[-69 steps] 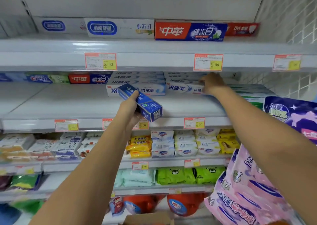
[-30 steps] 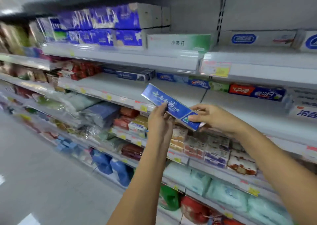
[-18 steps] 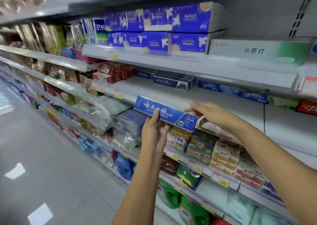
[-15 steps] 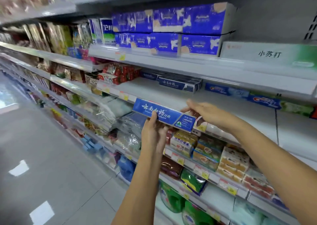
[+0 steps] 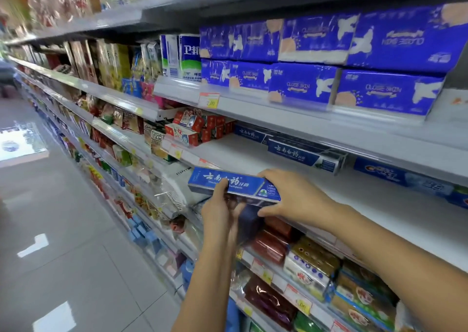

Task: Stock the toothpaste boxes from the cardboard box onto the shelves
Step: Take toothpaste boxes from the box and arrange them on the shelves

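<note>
You've levelled the blue toothpaste box (image 5: 233,184). Your left hand (image 5: 220,212) and right hand (image 5: 293,194) both clamp it, just short of the matching stack (image 5: 301,153), so shelving likely comes next.

A long, blue cardboard toothpaste box (image 5: 249,186) with white Chinese lettering is held nearly level just above the front edge of a white metal shelf (image 5: 379,205), its printed face up and towards the viewer. The left hand (image 5: 220,215) grips it from below, thumb across the lettering; the right hand (image 5: 296,197) clasps its right end. At the back of that shelf, matching blue boxes (image 5: 301,154) lie stacked flat, lengthwise.
</note>
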Available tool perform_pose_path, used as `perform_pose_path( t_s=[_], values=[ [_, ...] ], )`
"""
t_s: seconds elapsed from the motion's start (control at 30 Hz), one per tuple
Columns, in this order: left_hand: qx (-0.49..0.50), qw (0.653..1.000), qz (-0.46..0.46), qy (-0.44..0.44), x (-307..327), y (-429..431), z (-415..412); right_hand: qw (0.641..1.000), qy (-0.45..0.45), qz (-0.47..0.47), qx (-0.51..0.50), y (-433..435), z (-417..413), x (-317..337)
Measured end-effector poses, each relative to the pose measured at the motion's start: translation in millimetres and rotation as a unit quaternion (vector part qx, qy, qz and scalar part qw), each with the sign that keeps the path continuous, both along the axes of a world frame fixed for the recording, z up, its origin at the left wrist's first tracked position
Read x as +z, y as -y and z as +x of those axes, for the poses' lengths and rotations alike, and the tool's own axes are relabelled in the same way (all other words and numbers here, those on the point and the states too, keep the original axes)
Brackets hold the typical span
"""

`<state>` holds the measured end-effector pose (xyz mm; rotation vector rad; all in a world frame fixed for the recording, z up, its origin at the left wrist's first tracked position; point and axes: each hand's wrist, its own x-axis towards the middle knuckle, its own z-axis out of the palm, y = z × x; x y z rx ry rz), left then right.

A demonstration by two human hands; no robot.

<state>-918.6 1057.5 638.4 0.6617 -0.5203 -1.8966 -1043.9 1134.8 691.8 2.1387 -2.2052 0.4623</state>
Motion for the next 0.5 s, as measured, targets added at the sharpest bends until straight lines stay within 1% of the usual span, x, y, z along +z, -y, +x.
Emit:
perform_pose_path(
  t_s=[0.07,0.1,0.17,0.27,0.3,0.33,0.4,0.43,0.5],
  values=[
    [-0.006,1.0,-0.022,0.003,-1.4,21.8,-6.5,1.0,-0.01,-0.012,-0.014,19.5,-5.2,-1.5],
    [-0.011,0.999,-0.037,-0.001,-1.7,31.0,-8.8,1.0,0.007,-0.006,-0.02,26.3,-6.9,-1.0],
    [-0.02,0.997,-0.075,-0.006,-3.4,46.0,-11.5,0.996,0.083,0.028,-0.029,36.7,-11.6,-1.3],
    [-0.031,0.992,-0.125,-0.001,-10.9,65.0,-10.2,0.971,0.22,0.088,-0.028,48.2,-19.9,-4.9],
    [-0.037,0.991,-0.128,-0.004,-13.2,70.8,-9.1,0.95,0.291,0.107,-0.026,51.3,-20.8,-5.7],
    [-0.049,0.991,-0.127,-0.012,-15.3,76.3,-7.8,0.918,0.378,0.119,-0.027,55.2,-22.0,-6.5],
    [-0.079,0.988,-0.128,-0.02,-20.6,89.8,-6.5,0.814,0.565,0.123,-0.051,64.4,-21.7,-7.1],
    [-0.091,0.988,-0.127,-0.019,-23.5,97.0,-6.8,0.772,0.62,0.121,-0.068,69.2,-21.6,-6.7],
    [-0.108,0.986,-0.123,-0.012,-29.0,112.2,-7.7,0.722,0.677,0.11,-0.096,78.2,-20.5,-5.8]
  ],
)
